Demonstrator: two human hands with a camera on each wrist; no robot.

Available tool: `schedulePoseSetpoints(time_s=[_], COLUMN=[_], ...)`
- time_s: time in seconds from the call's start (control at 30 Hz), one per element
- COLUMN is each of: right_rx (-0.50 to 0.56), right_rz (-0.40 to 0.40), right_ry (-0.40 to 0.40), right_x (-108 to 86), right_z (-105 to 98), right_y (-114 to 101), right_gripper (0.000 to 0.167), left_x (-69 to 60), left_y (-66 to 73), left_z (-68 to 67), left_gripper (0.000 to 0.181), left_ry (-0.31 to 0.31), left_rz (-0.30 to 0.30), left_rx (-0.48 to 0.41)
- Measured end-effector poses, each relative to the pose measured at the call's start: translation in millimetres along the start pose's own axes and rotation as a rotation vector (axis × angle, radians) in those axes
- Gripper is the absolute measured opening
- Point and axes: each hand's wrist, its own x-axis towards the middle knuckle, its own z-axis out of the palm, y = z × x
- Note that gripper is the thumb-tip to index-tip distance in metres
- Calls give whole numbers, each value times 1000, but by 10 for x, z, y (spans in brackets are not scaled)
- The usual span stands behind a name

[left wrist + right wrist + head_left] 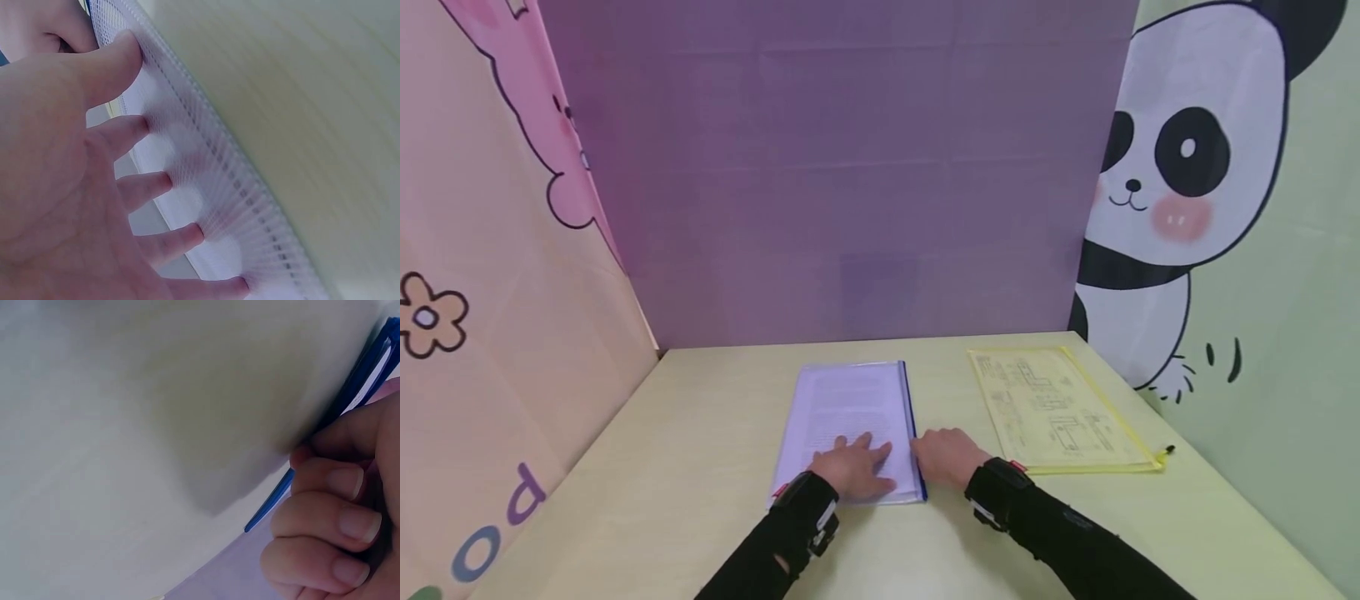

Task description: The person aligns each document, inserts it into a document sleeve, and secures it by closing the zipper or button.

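Note:
A clear mesh document pouch (827,392) with printed paper inside lies flat on the table, a dark blue zipper edge (907,398) along its right side. My left hand (853,469) rests on its lower part, fingers spread; in the left wrist view the fingertips press on the mesh (187,137). At the pouch's right edge, my right hand (951,457) pinches the blue zipper edge (275,500) between thumb and index finger, the other fingers curled. In the right wrist view, the two blue edges stand apart above the pinch, with white showing between them. Any zipper pull is hidden by the fingers.
A yellow-edged pouch (1045,400) holding a sheet of line drawings lies to the right, with a yellow and black zipper pull (1167,451) at its near corner. The pale table (722,433) meets a purple back panel (850,167) and printed side walls.

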Motion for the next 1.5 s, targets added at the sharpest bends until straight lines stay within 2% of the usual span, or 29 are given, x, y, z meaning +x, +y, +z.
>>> schedulePoseSetpoints(time_s=[0.3,0.57,0.7,1.0,1.5], right_rx=[23,-16,-21,42,13], right_rz=[-14,-13,-20,-42,-88], right_ry=[-18,-57,-57,-57,-41], right_x=[-52,-15,-20,-110,-185], right_z=[-27,7,40,-8,-60], right_y=[-32,9,29,-17,-51], right_gripper=[11,11,12,10,11], left_x=[-3,19,11,-37,-18], left_y=[-5,3,17,26,17], left_z=[1,19,13,-8,-12], left_gripper=[65,65,65,65,65], left_ry=[-6,-14,-18,-12,-22], left_rz=[-4,0,1,-12,-16], left_rx=[-3,12,11,20,16])
